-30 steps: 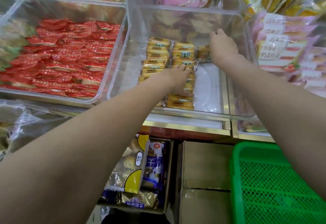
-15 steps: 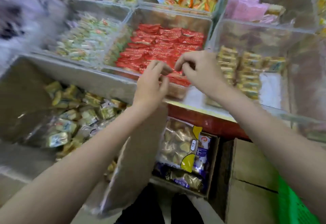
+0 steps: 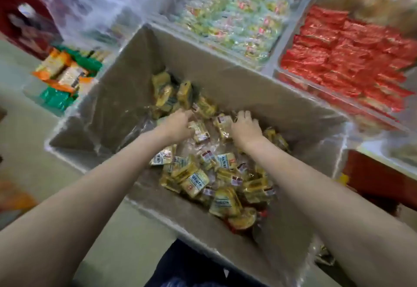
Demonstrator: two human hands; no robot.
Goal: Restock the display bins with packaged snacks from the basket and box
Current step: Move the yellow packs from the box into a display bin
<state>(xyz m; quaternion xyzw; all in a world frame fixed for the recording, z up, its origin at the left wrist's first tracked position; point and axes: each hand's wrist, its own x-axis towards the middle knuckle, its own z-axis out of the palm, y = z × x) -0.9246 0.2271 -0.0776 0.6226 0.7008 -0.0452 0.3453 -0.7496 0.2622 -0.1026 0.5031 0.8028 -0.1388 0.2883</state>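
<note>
A person's two bare arms reach down into an open cardboard box [image 3: 135, 79] lined with clear plastic. Loose yellow snack packets [image 3: 196, 183] lie heaped across the box floor, too many and too jumbled to count. The left hand [image 3: 178, 126] and the right hand [image 3: 246, 126] both rest on the pile near the far wall, fingers curled down among the packets; blur hides whether either grip has pinched one yet. To gather well, each hand should scoop several packets flat together so they stack neatly in the bin. Beyond the box sit two clear display bins: one of pale green sweets [image 3: 234, 18], one of red packets [image 3: 347, 58]. A third bin at left holds orange and green packs [image 3: 63, 76]
</note>
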